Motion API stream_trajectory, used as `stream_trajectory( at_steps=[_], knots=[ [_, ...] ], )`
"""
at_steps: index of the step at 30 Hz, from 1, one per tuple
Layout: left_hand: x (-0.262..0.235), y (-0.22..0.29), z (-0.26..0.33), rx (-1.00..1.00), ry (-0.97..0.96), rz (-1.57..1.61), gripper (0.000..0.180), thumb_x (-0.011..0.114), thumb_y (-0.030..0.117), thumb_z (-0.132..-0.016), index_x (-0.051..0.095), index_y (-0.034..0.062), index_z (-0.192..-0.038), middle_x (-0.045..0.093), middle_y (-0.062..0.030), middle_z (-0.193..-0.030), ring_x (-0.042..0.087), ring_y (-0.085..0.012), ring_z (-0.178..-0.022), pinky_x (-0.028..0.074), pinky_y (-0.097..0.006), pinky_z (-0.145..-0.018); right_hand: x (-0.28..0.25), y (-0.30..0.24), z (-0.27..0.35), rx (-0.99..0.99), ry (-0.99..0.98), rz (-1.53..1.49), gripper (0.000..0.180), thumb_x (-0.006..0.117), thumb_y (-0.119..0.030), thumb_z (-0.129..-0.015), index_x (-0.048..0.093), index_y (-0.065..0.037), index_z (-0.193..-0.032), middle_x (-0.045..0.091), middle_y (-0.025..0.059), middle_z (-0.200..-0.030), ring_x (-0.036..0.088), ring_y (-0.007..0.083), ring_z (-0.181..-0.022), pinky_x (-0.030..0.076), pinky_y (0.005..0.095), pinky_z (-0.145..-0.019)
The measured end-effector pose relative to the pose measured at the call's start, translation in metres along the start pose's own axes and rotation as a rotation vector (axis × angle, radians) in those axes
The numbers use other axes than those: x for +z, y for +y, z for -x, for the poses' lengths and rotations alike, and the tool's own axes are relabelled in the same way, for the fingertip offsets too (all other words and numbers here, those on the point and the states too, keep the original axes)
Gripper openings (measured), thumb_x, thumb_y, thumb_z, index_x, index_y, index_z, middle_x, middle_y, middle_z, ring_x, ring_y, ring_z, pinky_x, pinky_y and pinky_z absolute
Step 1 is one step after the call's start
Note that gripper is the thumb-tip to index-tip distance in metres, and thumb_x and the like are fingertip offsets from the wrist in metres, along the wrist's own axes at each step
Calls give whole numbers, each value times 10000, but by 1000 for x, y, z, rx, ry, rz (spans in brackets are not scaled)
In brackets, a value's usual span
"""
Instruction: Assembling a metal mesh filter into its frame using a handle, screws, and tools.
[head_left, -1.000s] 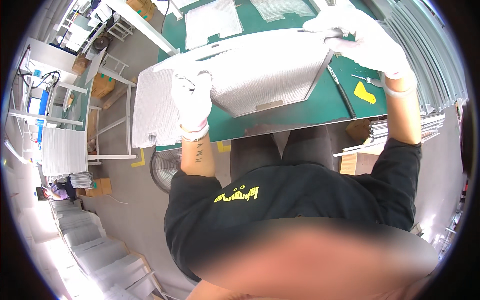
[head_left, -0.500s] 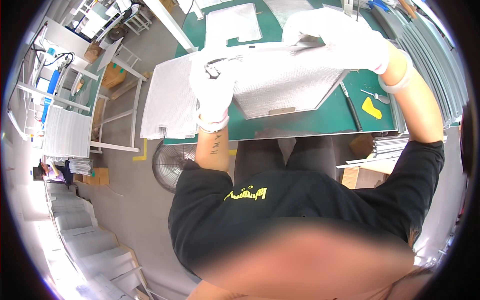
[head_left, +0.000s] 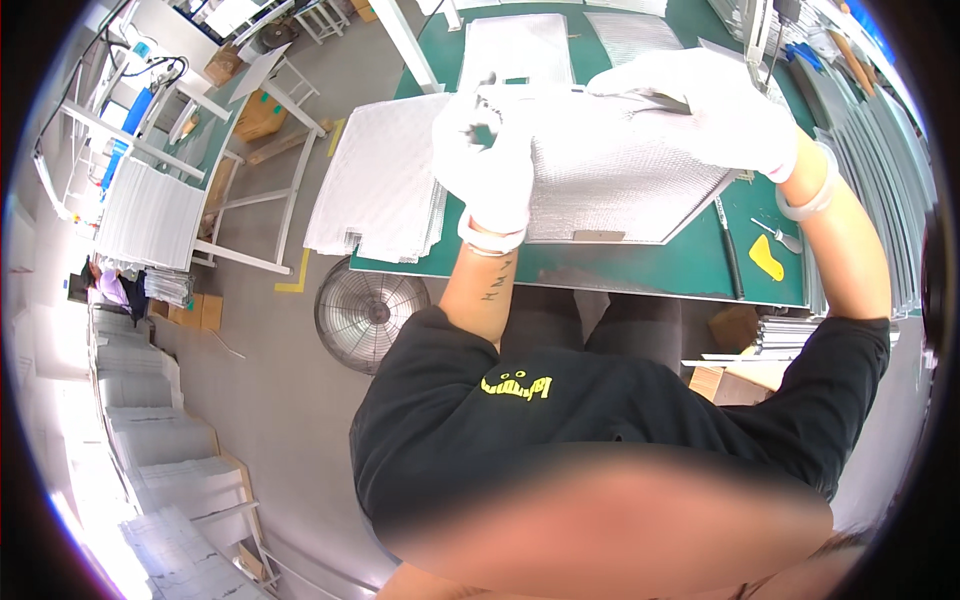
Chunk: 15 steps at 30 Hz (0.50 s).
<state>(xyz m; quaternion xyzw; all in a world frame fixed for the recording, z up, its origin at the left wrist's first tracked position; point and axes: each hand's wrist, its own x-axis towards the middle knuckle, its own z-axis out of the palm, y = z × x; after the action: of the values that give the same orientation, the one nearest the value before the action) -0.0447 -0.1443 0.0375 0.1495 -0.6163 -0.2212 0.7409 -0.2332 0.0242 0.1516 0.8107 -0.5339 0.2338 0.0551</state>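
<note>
A green counter (head_left: pixel 690 262) supports the work. A framed mesh panel (head_left: pixel 612 185) is positioned above its middle, near the front edge; a sheet stack (head_left: pixel 382 180) overhangs the left edge. The right hand (head_left: pixel 708 115) has its grip closed on the panel's far edge; the left hand (head_left: pixel 487 165) is at the left side, grip closure indeterminable. This spacing likely steadies the panel. A yellow scraper (head_left: pixel 767 259) lies near the front-right corner, presumably within reach.

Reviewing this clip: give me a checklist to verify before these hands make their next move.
1. Both hands gloved: ok; left gloved hand and right gloved hand wear white.
2. Right grip: ok; it appears to hold the far edge of the framed mesh panel.
3. Left grip: cannot tell; glare hides the fingers' contact.
4. Yellow scraper and screwdriver clear of the panel: ok; both lie to its right.
5. Mesh sheet stack squared: not ok; its near-right edges are staggered.
</note>
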Motion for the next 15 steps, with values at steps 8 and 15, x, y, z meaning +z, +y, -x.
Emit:
stream_trajectory(
  at_steps=[8, 15],
  knots=[
    [-5, -7, 1, 204, -25, -68, 300, 692, 38, -916, 687, -59, -1199, 718, -97, -966, 628, -122, -763, 507, -251, -675, 5, 2, 4, 52, 96, 31, 358, 687, -84, -886, 697, -82, -1244, 712, 104, -1188, 689, 260, -1065, 529, 327, -959],
    [-21, -2, -1, 15, -120, -40, 255, 677, -2, -917, 692, -66, -1163, 718, -128, -993, 656, -153, -798, 529, -274, -712, 3, -9, -2, -23, 27, 207, 355, 686, -87, -886, 703, -81, -1241, 709, 122, -1124, 686, 283, -1008, 534, 332, -912]
  ],
)
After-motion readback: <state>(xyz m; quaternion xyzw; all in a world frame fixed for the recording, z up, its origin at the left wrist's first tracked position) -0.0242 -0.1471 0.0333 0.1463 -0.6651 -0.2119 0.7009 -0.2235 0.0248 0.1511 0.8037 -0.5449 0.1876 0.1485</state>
